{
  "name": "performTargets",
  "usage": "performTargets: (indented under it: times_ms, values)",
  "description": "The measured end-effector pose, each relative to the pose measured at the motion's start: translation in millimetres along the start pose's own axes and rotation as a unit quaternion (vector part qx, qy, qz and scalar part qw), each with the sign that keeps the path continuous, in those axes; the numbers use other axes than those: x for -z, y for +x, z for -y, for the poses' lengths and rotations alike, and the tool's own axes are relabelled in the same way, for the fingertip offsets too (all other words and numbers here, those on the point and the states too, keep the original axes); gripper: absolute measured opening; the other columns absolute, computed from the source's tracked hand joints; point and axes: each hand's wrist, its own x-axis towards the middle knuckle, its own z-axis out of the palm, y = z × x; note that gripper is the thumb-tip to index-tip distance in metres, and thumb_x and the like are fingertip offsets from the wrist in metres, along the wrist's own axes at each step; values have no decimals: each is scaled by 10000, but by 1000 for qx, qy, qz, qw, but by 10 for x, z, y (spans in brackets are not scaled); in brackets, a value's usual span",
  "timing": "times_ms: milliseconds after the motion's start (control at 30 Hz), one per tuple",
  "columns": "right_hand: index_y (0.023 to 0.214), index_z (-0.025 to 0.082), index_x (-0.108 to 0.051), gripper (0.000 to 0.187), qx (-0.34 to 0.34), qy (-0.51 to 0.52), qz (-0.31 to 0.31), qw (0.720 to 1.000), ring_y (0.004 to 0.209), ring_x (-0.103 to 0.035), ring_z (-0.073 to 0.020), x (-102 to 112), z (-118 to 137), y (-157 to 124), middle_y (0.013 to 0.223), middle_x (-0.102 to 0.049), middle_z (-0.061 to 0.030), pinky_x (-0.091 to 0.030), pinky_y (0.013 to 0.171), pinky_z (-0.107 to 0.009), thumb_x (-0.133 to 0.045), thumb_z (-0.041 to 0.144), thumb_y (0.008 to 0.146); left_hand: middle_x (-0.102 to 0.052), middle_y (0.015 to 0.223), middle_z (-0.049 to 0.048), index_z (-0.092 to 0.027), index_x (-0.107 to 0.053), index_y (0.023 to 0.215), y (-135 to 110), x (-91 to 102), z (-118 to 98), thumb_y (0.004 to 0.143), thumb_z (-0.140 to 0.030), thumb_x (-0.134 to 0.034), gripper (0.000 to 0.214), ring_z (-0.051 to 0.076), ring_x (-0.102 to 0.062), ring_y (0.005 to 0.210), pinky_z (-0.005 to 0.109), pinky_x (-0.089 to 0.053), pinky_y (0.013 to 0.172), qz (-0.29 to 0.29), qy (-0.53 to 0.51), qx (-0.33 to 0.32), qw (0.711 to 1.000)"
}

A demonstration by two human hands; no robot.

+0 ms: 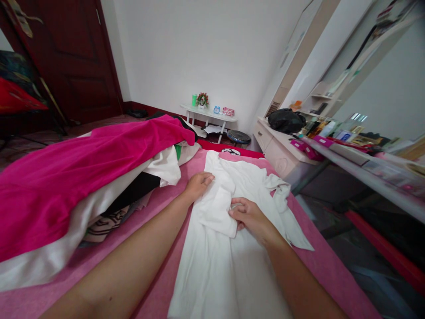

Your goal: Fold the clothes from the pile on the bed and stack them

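A long white shirt (215, 270) lies spread on a pink bed cover (159, 277) in front of me. One sleeve is folded inward over its body; the other sleeve lies bunched at the right side. My left hand (198, 185) is closed at the shirt's left edge near the shoulder, thumb and fingers together on the cloth. Lower down and to the right, my right hand (249, 216) pinches the border of the folded sleeve. The fingertips of both hands are partly hidden by the fabric.
Left of the shirt is a pile of clothes topped by a bright pink garment (139, 144). Beyond the bed stand a low white table (209, 114) and a round stool (238, 136). A cluttered dressing table (282, 148) is at the right, and a dark red door (73, 57) at the left.
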Motion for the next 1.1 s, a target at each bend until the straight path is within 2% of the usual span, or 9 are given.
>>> performTargets:
  times_ms: [200,300,400,567,700,767,833,933,1100]
  values:
    - [1280,237,-407,720,55,37,-19,998,442,-443,-52,-60,81,-26,777,-583,46,-304,384,-169,-716,337,637,-710,978,52,-157,-690,955,-25,14,-43,895,-368,-423,346,196,-634,923,285,-457,853,-23,-25,31,999]
    - [1138,198,-565,507,87,60,-50,993,461,-427,-46,-36,69,9,783,-584,23,-288,409,-174,-692,323,663,-719,822,49,-146,-685,943,-54,49,-142,913,-421,-373,417,193,-650,787,278,-467,754,-41,-26,52,997]
    - [972,158,-664,337,118,51,-86,988,563,-486,-85,19,13,56,773,-605,-9,-359,497,-201,-677,327,681,-688,663,19,-169,-679,1000,-75,80,-307,911,-511,-351,482,192,-645,705,272,-451,702,-22,-20,55,998]
    - [899,168,-690,246,172,52,-126,976,772,-569,-155,34,-26,68,840,-647,-33,-443,705,-272,-664,309,699,-578,490,-25,-156,-541,1253,-68,102,-574,803,-593,-524,627,189,-613,593,269,-445,628,90,-55,120,987]
    - [829,164,-679,197,173,78,-121,974,670,-556,-138,-2,44,16,745,-639,-16,-431,641,-259,-657,301,689,-570,573,-42,-173,-383,1375,-130,201,-745,699,-524,-690,822,132,-559,509,234,-438,528,230,-199,213,928]
    - [808,157,-674,180,163,63,-101,979,621,-543,-130,-1,86,-14,693,-628,-7,-411,594,-246,-645,287,687,-556,608,-51,-217,-289,1428,-209,266,-816,706,-493,-702,876,103,-528,484,209,-405,492,288,-248,225,897]
    - [821,151,-672,185,149,34,-64,986,577,-527,-122,8,130,-49,639,-609,5,-390,561,-236,-629,275,690,-506,587,-73,-231,-246,1449,-306,309,-862,701,-456,-723,915,77,-463,453,190,-347,466,319,-256,207,889]
    - [833,149,-674,187,147,-19,-18,989,536,-503,-109,17,223,-119,590,-585,20,-373,542,-227,-607,259,697,-398,541,-102,-208,-373,1393,-430,330,-890,676,-420,-753,839,54,-360,448,178,-272,458,297,-268,166,901]
    - [848,153,-670,191,149,-45,1,988,563,-529,-99,44,426,-250,681,-615,10,-394,546,-213,-586,240,700,-457,623,-61,-211,-554,1167,-529,397,-948,723,-425,-695,513,58,-406,501,165,-274,462,126,-346,157,916]
